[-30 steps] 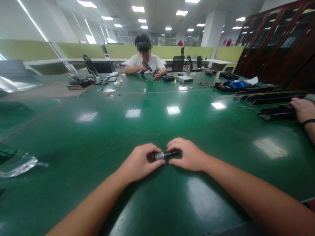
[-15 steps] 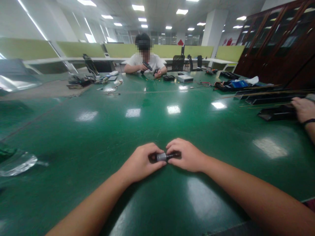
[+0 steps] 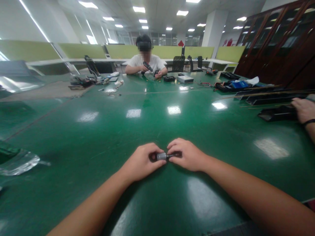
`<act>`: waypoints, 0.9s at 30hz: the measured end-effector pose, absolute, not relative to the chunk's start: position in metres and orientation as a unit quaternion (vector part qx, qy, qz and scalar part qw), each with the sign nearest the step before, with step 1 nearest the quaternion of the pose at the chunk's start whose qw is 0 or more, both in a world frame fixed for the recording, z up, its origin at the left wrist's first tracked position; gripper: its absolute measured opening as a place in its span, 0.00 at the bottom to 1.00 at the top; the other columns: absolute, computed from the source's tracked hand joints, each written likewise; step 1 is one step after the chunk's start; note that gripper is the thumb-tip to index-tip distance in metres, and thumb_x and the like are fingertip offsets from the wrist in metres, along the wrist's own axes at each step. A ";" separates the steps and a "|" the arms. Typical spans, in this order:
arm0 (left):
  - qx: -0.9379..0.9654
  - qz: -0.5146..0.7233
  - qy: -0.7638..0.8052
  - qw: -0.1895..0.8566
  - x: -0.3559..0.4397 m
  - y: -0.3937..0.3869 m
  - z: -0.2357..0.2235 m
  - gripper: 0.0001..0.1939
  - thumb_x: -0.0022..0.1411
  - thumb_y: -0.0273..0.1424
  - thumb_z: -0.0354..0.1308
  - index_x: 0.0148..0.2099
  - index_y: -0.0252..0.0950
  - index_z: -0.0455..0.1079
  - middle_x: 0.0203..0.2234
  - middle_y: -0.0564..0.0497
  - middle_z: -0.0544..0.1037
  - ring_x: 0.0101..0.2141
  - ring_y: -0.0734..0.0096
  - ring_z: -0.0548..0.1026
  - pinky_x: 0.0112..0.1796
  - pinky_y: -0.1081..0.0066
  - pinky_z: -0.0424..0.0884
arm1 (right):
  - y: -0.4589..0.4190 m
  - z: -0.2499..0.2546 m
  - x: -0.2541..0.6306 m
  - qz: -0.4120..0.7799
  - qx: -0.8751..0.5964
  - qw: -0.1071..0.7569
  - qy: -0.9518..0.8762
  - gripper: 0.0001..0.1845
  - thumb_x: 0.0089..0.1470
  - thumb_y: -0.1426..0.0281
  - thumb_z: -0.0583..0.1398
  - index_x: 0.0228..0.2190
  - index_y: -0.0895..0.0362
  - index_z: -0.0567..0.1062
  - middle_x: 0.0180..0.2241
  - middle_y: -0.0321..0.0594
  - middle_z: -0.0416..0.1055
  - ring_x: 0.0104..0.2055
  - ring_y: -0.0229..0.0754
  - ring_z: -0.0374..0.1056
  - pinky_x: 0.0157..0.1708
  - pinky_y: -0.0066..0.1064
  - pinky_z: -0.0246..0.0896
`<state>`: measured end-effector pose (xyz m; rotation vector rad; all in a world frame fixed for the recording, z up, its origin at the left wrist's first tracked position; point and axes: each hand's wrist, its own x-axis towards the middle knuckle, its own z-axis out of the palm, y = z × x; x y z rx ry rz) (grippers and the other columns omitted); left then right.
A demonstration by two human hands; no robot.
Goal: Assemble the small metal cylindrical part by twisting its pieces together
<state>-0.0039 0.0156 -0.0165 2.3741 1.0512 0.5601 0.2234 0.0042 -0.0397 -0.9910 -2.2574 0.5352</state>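
A small cylindrical part, silver at one end and black at the other, is held between both my hands just above the green table. My left hand is closed round the silver end. My right hand pinches the black end with thumb and fingers. Both forearms rest on the table's near edge.
A person across the table holds a dark tool. Another person's hand rests at the right by long black trays. Clear plastic wrap lies at the left. Tools, cables and boxes sit at the far side.
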 end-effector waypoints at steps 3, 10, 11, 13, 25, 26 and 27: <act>0.866 0.205 0.384 0.245 -0.004 0.015 -0.016 0.09 0.58 0.34 0.64 0.40 0.37 0.76 0.30 0.52 0.76 0.31 0.70 0.73 0.32 0.73 0.67 | 0.004 -0.039 0.224 0.202 -0.371 0.301 -0.855 0.06 0.52 0.72 0.65 0.35 0.55 0.80 0.42 0.42 0.76 0.46 0.44 0.69 0.49 0.38 0.64; 0.865 0.206 0.382 0.252 -0.005 0.015 -0.016 0.09 0.58 0.34 0.64 0.41 0.37 0.76 0.31 0.51 0.76 0.31 0.70 0.73 0.33 0.72 0.68 | 0.004 -0.039 0.226 0.199 -0.370 0.295 -0.858 0.06 0.52 0.72 0.65 0.35 0.55 0.80 0.44 0.42 0.75 0.46 0.44 0.69 0.48 0.38 0.65; 0.865 0.206 0.382 0.252 -0.005 0.015 -0.016 0.09 0.58 0.34 0.64 0.40 0.36 0.76 0.30 0.51 0.76 0.31 0.70 0.73 0.33 0.72 0.68 | 0.004 -0.039 0.226 0.199 -0.370 0.295 -0.858 0.06 0.52 0.72 0.65 0.35 0.55 0.80 0.44 0.42 0.75 0.46 0.44 0.69 0.48 0.38 0.65; 0.865 0.207 0.383 0.251 -0.005 0.015 -0.015 0.09 0.57 0.34 0.65 0.40 0.36 0.76 0.30 0.51 0.76 0.31 0.70 0.73 0.33 0.73 0.67 | 0.005 -0.040 0.226 0.201 -0.369 0.298 -0.857 0.06 0.52 0.72 0.65 0.35 0.54 0.80 0.44 0.42 0.75 0.46 0.44 0.69 0.48 0.38 0.65; 0.864 0.208 0.379 0.256 -0.005 0.016 -0.016 0.09 0.57 0.34 0.65 0.40 0.36 0.76 0.31 0.51 0.76 0.31 0.70 0.74 0.32 0.73 0.68 | 0.005 -0.040 0.229 0.205 -0.366 0.293 -0.859 0.07 0.52 0.71 0.65 0.35 0.54 0.81 0.44 0.42 0.75 0.47 0.44 0.69 0.49 0.38 0.64; 0.865 0.208 0.379 0.256 -0.005 0.016 -0.016 0.09 0.57 0.34 0.65 0.40 0.36 0.76 0.31 0.51 0.76 0.31 0.70 0.74 0.32 0.73 0.68 | 0.005 -0.040 0.229 0.206 -0.366 0.292 -0.859 0.07 0.52 0.71 0.65 0.35 0.54 0.81 0.44 0.42 0.75 0.47 0.44 0.69 0.49 0.38 0.64; 0.865 0.207 0.379 0.255 -0.005 0.016 -0.016 0.09 0.57 0.34 0.65 0.40 0.36 0.76 0.30 0.51 0.76 0.31 0.70 0.74 0.32 0.73 0.68 | 0.005 -0.040 0.229 0.206 -0.365 0.291 -0.860 0.07 0.52 0.71 0.65 0.36 0.54 0.81 0.44 0.42 0.75 0.47 0.44 0.69 0.49 0.38 0.64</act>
